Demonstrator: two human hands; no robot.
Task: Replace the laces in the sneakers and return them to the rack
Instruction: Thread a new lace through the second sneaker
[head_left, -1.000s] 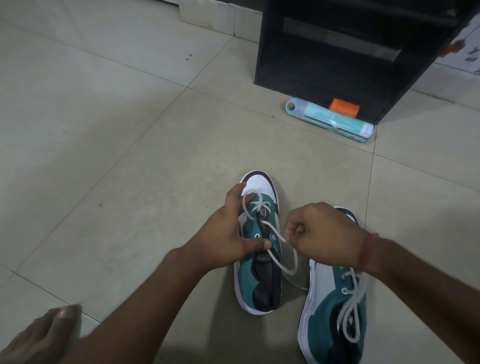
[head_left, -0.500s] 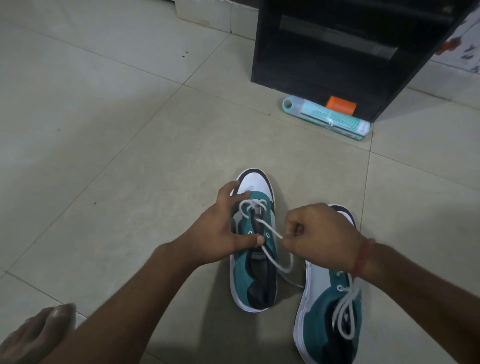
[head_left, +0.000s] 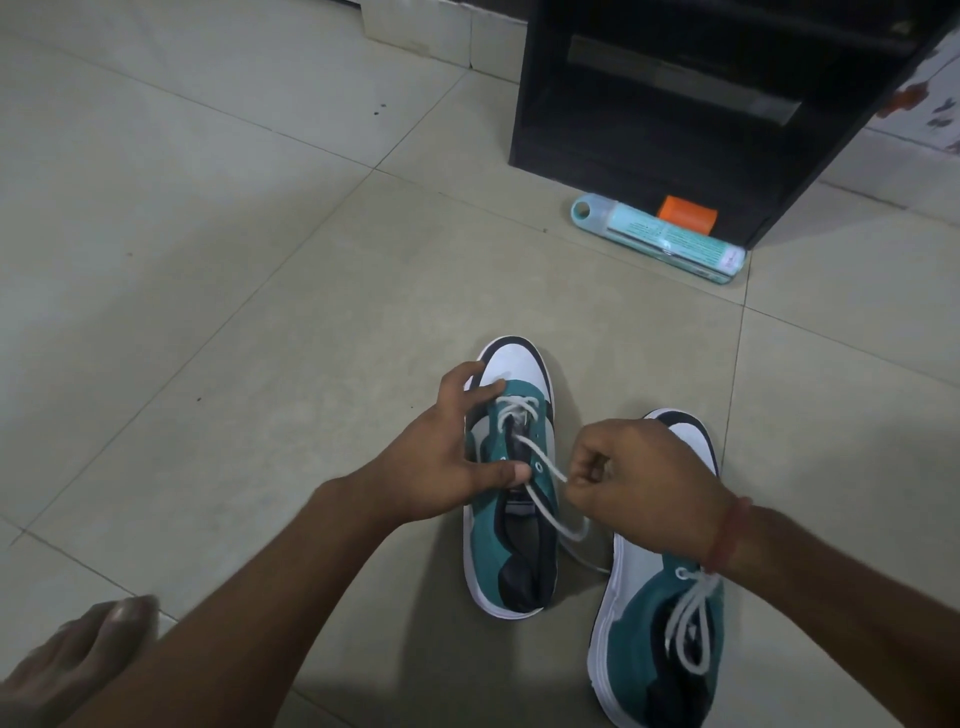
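Two teal and white sneakers stand on the tiled floor, toes pointing away from me. The left sneaker (head_left: 511, 551) carries a white lace (head_left: 540, 462) threaded only through its front eyelets. My left hand (head_left: 441, 457) clasps that shoe's side, thumb pressed near the tongue. My right hand (head_left: 639, 478) pinches one lace end and holds it taut off to the right; the rest of the lace trails between the shoes. The right sneaker (head_left: 660, 639) is laced with a loose bow and is partly hidden under my right wrist. The black rack (head_left: 691, 98) stands at the top right.
A pale teal tube-shaped package (head_left: 660, 236) and an orange item (head_left: 687, 214) lie on the floor at the rack's foot. A bare foot (head_left: 78, 660) rests at the bottom left corner. A low wall edge (head_left: 415, 26) runs along the top.
The lace loop over the tongue has shortened and drawn tighter as my right hand kept pulling it rightward. My left thumb stays pressed on the shoe. The camera view shifted slightly.
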